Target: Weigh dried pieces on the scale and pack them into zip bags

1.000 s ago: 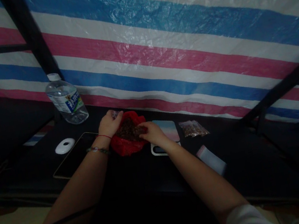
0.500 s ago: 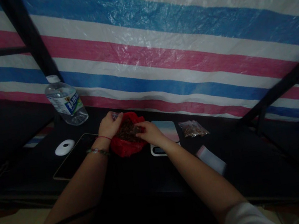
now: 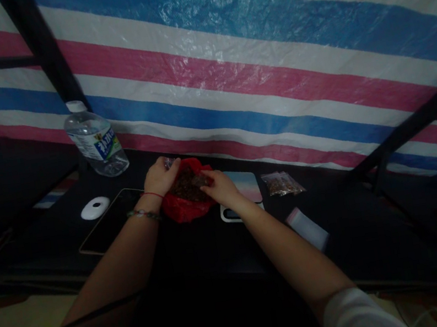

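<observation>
A red plastic bag [image 3: 184,209] lies open on the dark table [image 3: 216,247], filled with small dark brown pieces [image 3: 187,186]. My left hand [image 3: 159,177] is closed at the bag's far left rim, pinching a small clear bag whose top shows above the fingers. My right hand [image 3: 219,187] reaches into the red bag from the right, its fingers curled among the brown pieces; what they hold is hidden.
A water bottle [image 3: 96,146] stands at the back left. A white round device [image 3: 94,207] and a dark tablet [image 3: 109,230] lie left of the bag. A small scale [image 3: 244,192], a filled clear packet [image 3: 283,183] and an empty zip bag [image 3: 307,229] lie to the right. A striped tarp [image 3: 253,68] hangs behind.
My right hand has edged further over the brown pieces toward the left hand. The view has tilted slightly; the other items have stayed put.
</observation>
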Available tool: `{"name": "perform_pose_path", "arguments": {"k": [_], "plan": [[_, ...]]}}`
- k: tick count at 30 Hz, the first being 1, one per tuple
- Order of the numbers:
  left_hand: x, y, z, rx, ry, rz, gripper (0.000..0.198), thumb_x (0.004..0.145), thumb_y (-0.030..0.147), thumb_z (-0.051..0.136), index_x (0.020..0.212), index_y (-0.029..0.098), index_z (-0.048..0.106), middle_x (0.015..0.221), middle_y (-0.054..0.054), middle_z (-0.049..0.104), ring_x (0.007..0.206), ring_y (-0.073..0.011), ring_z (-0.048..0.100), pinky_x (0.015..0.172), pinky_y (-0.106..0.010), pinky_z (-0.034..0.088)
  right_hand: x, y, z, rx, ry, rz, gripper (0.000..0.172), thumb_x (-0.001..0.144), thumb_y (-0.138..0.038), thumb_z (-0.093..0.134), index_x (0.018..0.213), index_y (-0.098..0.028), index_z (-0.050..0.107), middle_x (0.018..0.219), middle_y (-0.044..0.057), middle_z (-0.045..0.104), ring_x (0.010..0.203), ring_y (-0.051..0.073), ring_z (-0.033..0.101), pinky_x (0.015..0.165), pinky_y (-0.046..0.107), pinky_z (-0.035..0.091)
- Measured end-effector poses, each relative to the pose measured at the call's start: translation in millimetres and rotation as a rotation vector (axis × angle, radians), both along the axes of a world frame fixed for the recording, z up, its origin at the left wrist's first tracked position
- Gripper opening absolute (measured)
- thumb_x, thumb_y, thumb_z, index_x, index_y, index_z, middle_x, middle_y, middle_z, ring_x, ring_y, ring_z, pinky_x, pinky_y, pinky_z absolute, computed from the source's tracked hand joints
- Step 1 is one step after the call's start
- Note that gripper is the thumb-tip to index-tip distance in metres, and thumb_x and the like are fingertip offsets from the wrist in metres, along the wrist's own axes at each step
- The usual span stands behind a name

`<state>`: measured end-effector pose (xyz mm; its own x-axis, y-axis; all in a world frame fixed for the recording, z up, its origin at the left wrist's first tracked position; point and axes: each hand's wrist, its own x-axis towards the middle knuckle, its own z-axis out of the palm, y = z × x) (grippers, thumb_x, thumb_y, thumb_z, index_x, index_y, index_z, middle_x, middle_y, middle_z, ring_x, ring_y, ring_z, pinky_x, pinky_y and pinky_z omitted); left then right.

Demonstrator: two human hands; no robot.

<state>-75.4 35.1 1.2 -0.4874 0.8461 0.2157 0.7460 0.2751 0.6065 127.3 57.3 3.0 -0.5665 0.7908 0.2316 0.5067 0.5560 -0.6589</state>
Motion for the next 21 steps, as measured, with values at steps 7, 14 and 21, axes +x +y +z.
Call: {"name": "perform_pose_path", "arguments": {"k": [7,14,21], "plan": [[0,0,0.7,-0.021,-0.005,0.024,0.060,0.082,0.069,0.037,0.104,0.018,0.060,0.097,-0.015,0.069,0.090,-0.0299,0.065,0.076,-0.035,0.048,12,6,-3.8,-0.101,0.235,0.008,0.060,0.073,-0.016,0.066,0.131,-0.021,0.051,0.125,0.008,0.059,0.114,0.022,0.057,0.098,0.039,0.045],[1,-1,1.0,0.032,-0.001,0.035,0.058,0.082,0.066,0.040,0.104,0.017,0.060,0.094,-0.013,0.069,0.088,-0.0291,0.065,0.076,-0.035,0.048,57,17,-10.1,-0.231,0.490,-0.008,0.056,0.075,-0.028,0.062,0.129,-0.023,0.046,0.122,0.007,0.060,0.098,0.019,0.065,0.085,0.034,0.052],[17,-15,18.8,0.307,0.032,0.039,0.047,0.088,0.050,0.042,0.120,0.017,0.051,0.111,-0.011,0.064,0.103,-0.0241,0.061,0.089,-0.032,0.046,98,21,-8.1,-0.059,0.387,-0.067,0.050,0.069,-0.024,0.066,0.117,-0.019,0.055,0.112,0.009,0.064,0.099,0.020,0.063,0.083,0.035,0.051]]}}
